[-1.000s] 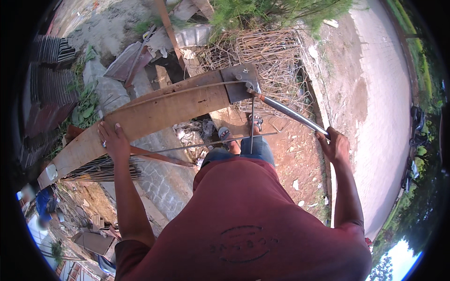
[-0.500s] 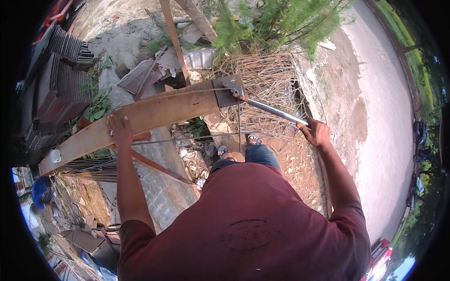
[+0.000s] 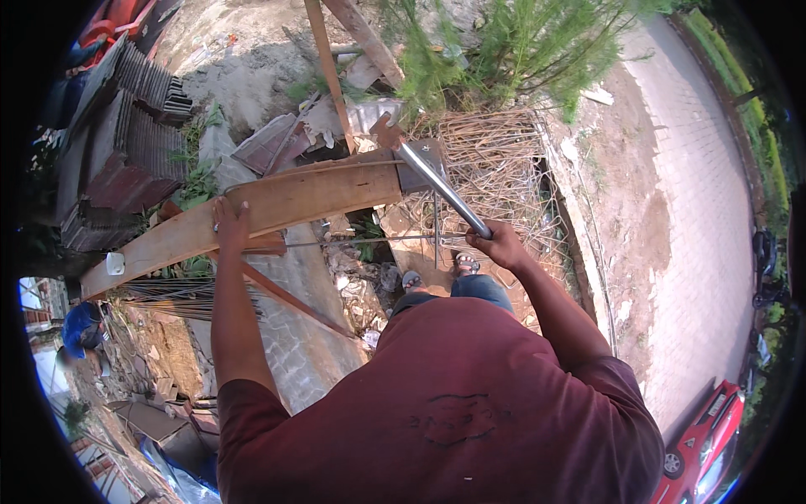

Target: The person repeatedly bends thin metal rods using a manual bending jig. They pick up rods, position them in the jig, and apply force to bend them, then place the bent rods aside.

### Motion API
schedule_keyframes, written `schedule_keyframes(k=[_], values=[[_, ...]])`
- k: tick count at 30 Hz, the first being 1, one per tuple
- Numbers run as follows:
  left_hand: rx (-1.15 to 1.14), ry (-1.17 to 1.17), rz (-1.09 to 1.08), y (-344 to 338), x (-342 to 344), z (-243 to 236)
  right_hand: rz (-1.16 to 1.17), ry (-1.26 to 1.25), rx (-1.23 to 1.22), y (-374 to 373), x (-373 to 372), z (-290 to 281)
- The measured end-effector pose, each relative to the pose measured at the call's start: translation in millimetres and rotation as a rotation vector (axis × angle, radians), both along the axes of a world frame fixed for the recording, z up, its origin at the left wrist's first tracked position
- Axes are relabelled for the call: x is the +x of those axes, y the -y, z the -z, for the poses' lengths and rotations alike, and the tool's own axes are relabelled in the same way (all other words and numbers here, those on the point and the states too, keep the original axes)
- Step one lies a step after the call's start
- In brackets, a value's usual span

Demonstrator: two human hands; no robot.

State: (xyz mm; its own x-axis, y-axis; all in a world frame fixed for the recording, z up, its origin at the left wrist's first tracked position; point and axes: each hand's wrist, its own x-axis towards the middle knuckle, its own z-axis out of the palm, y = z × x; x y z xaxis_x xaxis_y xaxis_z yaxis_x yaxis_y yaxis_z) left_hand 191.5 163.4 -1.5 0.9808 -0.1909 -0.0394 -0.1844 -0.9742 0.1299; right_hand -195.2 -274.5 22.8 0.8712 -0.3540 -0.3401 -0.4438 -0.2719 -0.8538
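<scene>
Bar (image 3: 445, 193) is gripped by the right hand (image 3: 497, 244), slanted over the dark plate (image 3: 411, 179) on the plank (image 3: 327, 189), where the left hand (image 3: 232, 222) is laid flat. Bar-placing seems in hand; careful alignment is called for.

A maroon, short-sleeved cloth T-shirt (image 3: 512, 395) with a dark oval marking (image 3: 457, 419).
Just past the shirt's front, faded blue denim legwear (image 3: 485, 290), then grey, dark-strapped sandals (image 3: 467, 265); farther from it, a small pale ring (image 3: 217, 227).

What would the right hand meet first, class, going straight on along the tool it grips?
Probably the dark plate at the end of the wooden board, though depth from the right hand is unclear.
</scene>
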Motion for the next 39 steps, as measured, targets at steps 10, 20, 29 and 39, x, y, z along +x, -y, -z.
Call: schedule_keyframes(k=[10, 20, 29, 39], values=[[-0.387, 0.428, -0.099, 3.3, -61.9, -43.3, 0.062, 0.044, 0.022, -13.3, -8.8, 3.6], [-2.073, -0.231, -0.849, 21.3, -107.1, -30.2, 0.191, 0.042, 0.017, -44.0, -21.0, 0.9], [-1.861, -0.274, -0.909, -8.2, -75.7, -5.5, 0.234, 0.047, 0.299, -84.1, -55.4, 10.1], [-1.905, -0.130, -0.753, -55.6, -58.1, 38.1, 0.297, 0.099, 0.225, -23.5, -6.1, 10.7]])
